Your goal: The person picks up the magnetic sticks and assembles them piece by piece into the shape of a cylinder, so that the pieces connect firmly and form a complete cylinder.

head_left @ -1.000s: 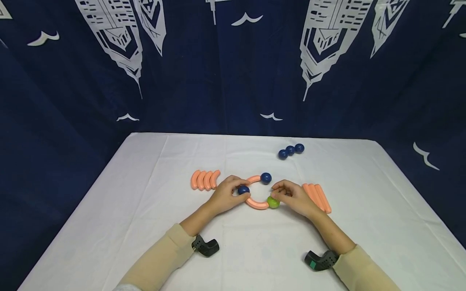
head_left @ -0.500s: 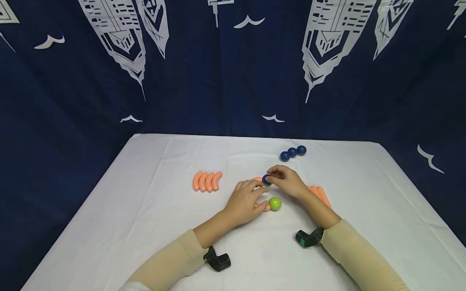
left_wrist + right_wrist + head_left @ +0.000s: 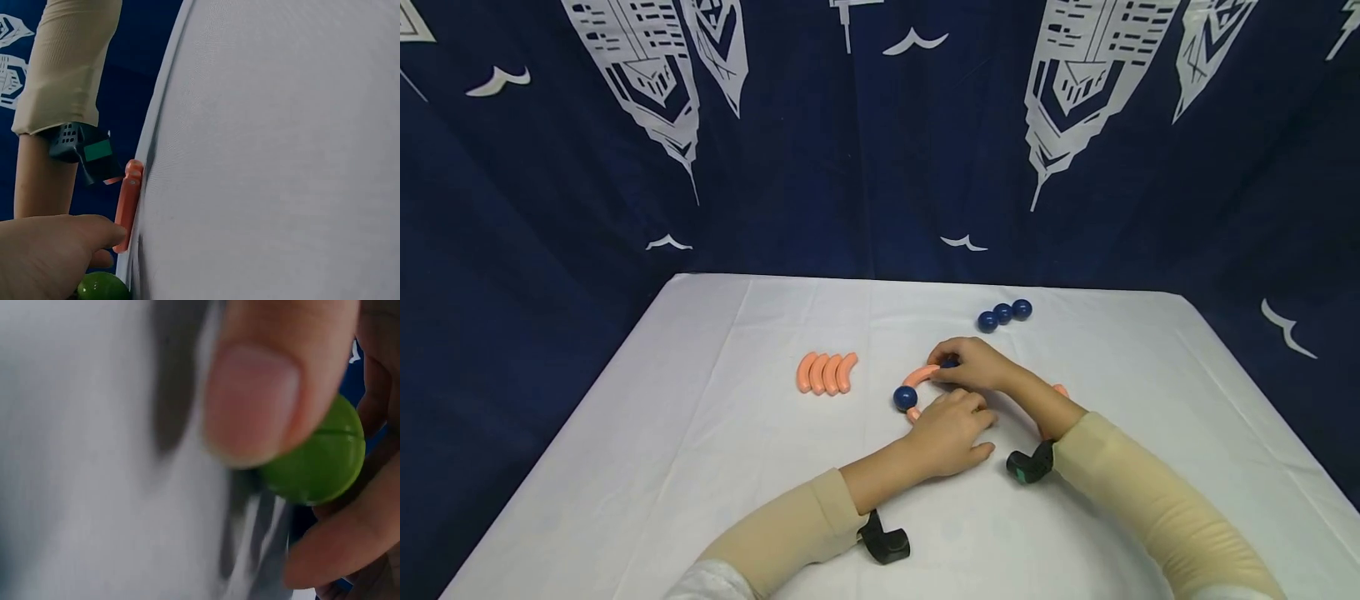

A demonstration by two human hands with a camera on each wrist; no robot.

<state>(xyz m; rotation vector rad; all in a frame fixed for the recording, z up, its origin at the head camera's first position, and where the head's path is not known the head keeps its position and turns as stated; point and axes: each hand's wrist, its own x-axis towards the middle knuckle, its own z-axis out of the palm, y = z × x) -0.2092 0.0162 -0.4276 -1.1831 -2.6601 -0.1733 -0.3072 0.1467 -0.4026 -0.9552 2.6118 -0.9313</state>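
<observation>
Left hand (image 3: 953, 432) shifted right | right hand (image 3: 973, 365): pink arc (image 3: 919, 376), axis rising rightward

"What's hidden in the head view?"
"The green ball (image 3: 103, 286), behind the left hand (image 3: 946, 435), along with most of a curved orange piece (image 3: 913, 414). The right hand (image 3: 976, 364) partly covers a blue ball (image 3: 951, 362); the right forearm (image 3: 1047, 405) hides most of the straight orange pieces (image 3: 1061, 389)."
"And the wrist views?"
"Left: the bottom edge cuts off the green ball. Right: a thumb (image 3: 256, 400) covers part of it."
</observation>
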